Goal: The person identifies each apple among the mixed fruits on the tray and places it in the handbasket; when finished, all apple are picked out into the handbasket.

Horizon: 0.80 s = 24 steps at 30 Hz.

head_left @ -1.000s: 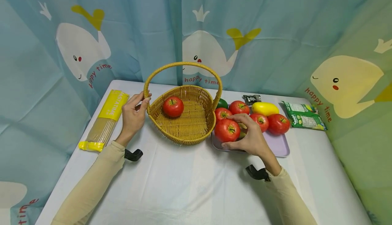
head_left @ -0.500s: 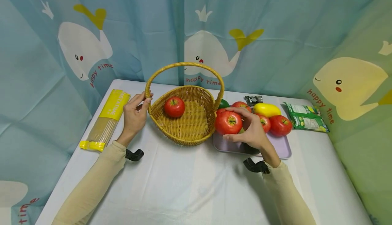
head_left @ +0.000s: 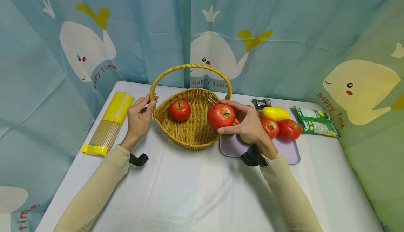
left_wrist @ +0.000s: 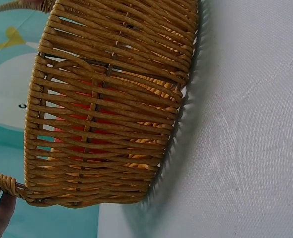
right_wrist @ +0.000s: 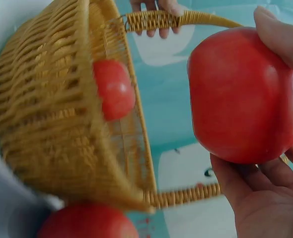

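A yellow wicker basket [head_left: 195,128] with a tall arched handle stands on the table. My left hand [head_left: 139,119] pinches the left foot of its handle; in the left wrist view only some fingertips [left_wrist: 1,215] show there. One red apple [head_left: 180,110] lies inside the basket, on its left side. My right hand [head_left: 247,123] grips another red apple [head_left: 221,116] between thumb and fingers, over the basket's right rim. In the right wrist view this held apple [right_wrist: 243,96] is large and apart from the basket. The hand hides part of the tray behind it.
A lilac tray [head_left: 288,151] at the right bears more red apples [head_left: 288,130] and a yellow oval fruit [head_left: 275,113]. Behind it lies a small black packet [head_left: 261,103]; green packets [head_left: 316,121] lie farther right. A pasta pack [head_left: 110,123] lies left. Curtains border the table.
My right hand has lifted the apple from above the tray and carried it left to the basket's right rim. The left hand has kept its hold on the handle.
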Each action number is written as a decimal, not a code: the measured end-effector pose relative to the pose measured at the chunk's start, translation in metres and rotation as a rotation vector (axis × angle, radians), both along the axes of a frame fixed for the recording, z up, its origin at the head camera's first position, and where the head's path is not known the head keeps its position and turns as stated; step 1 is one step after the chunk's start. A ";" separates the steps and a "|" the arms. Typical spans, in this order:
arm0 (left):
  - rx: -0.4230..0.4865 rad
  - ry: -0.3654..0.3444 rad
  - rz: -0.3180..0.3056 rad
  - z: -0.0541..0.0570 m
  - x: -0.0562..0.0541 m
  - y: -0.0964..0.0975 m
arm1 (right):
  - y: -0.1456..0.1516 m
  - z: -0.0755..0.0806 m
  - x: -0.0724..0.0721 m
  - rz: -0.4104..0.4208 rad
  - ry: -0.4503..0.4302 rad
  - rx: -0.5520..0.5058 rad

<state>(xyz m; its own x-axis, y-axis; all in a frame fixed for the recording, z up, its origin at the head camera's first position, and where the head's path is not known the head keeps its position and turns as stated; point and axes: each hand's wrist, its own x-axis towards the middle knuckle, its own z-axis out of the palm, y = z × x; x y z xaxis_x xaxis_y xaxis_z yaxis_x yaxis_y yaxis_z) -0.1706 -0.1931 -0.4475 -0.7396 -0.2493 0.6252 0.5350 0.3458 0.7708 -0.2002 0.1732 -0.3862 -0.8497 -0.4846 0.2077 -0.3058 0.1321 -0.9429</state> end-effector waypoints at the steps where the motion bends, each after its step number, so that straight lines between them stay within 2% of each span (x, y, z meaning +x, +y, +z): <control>1: 0.002 0.002 -0.004 0.000 0.000 0.000 | -0.004 0.001 -0.001 0.005 -0.013 -0.004; 7: 0.006 0.005 -0.032 0.000 0.001 -0.001 | -0.027 0.003 -0.004 0.025 -0.081 -0.034; 16: 0.001 -0.003 -0.024 0.001 0.000 -0.001 | -0.049 0.000 -0.018 0.030 -0.070 -0.023; 24: -0.001 -0.014 -0.015 0.001 0.001 -0.001 | -0.063 -0.001 -0.029 0.016 -0.026 -0.029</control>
<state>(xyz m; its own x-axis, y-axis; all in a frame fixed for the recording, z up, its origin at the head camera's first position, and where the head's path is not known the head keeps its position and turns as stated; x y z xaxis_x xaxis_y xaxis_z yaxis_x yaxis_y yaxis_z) -0.1699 -0.1939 -0.4462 -0.7521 -0.2378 0.6146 0.5288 0.3388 0.7782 -0.2293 0.1101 -0.3870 -0.8472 -0.4924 0.1997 -0.2830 0.1000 -0.9539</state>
